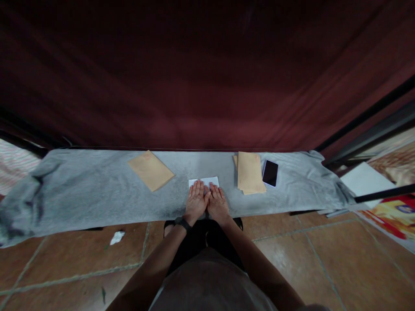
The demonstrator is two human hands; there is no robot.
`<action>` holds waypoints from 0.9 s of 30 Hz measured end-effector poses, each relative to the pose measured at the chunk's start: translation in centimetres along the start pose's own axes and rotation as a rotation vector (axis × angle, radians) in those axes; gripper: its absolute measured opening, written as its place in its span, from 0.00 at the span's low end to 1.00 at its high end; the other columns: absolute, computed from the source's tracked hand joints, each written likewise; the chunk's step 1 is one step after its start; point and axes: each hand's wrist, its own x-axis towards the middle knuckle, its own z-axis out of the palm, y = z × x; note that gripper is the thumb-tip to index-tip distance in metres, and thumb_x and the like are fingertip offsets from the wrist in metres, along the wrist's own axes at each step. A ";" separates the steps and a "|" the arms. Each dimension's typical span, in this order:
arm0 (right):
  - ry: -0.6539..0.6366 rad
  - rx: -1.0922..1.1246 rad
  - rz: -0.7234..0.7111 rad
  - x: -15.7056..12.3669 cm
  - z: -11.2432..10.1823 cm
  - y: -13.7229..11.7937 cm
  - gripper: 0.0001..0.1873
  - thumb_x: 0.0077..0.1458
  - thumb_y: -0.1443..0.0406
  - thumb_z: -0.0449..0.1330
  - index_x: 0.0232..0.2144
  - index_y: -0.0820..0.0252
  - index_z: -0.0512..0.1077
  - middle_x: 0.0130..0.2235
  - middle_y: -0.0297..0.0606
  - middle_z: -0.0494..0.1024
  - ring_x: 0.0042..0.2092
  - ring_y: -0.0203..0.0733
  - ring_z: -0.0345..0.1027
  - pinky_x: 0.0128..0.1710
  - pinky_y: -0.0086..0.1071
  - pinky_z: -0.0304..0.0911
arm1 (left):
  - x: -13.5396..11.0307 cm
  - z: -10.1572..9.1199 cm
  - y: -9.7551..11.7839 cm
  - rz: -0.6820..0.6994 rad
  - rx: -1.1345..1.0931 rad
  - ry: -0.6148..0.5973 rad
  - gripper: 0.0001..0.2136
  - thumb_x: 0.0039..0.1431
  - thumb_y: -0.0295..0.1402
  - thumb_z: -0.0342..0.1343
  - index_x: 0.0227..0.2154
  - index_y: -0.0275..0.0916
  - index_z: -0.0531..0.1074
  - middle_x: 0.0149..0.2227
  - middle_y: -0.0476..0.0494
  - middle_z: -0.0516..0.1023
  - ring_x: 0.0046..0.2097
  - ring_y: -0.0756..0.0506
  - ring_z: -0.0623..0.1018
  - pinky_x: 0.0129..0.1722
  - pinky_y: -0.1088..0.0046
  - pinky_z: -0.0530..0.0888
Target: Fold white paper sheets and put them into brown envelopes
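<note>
My left hand (196, 200) and my right hand (218, 202) lie flat, side by side, fingers stretched out, pressing on a white sheet of paper (204, 181) on the grey cloth-covered table (97, 190). Only the paper's far edge shows beyond my fingertips. A black watch sits on my left wrist. A single tan envelope (151, 170) lies to the left of my hands. A stack of tan envelopes (249, 172) lies to the right, with a black phone (270, 173) beside it.
A dark red curtain (207, 77) hangs behind the table. The floor is brown tile, with a crumpled white scrap (117, 237) on it at the left. Black metal bars and printed sheets (389, 207) are at the right.
</note>
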 end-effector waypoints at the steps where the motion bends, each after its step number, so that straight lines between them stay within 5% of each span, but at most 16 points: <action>1: 0.004 -0.007 -0.006 0.0 0.0 0.0 0.30 0.67 0.66 0.48 0.70 0.65 0.53 0.71 0.50 0.54 0.71 0.51 0.48 0.69 0.48 0.46 | 0.1 0.1 -0.2 -0.003 0.005 0.002 0.30 0.72 0.43 0.35 0.67 0.27 0.56 0.70 0.29 0.57 0.72 0.37 0.54 0.69 0.53 0.57; 13: 0.101 0.051 0.038 0.2 0.6 0.0 0.27 0.70 0.61 0.47 0.68 0.61 0.58 0.70 0.47 0.59 0.70 0.48 0.52 0.68 0.47 0.47 | 0.0 -1.0 -3.6 -0.016 0.063 0.031 0.30 0.71 0.42 0.37 0.68 0.26 0.54 0.70 0.28 0.55 0.72 0.36 0.54 0.69 0.52 0.55; 19: 0.008 0.133 -0.023 2.4 -0.1 -0.6 0.26 0.72 0.60 0.44 0.65 0.65 0.62 0.68 0.45 0.62 0.69 0.45 0.53 0.70 0.43 0.46 | -0.7 -1.9 -3.8 -0.007 0.086 -0.006 0.29 0.70 0.38 0.39 0.69 0.28 0.54 0.71 0.30 0.55 0.72 0.37 0.54 0.69 0.53 0.55; 27: -0.047 0.121 -0.057 5.1 0.4 0.2 0.26 0.71 0.59 0.46 0.68 0.57 0.59 0.70 0.43 0.57 0.70 0.46 0.50 0.69 0.47 0.45 | -0.6 -2.2 -3.7 -0.011 0.070 -0.026 0.28 0.70 0.38 0.39 0.69 0.30 0.54 0.70 0.30 0.56 0.72 0.36 0.55 0.69 0.51 0.56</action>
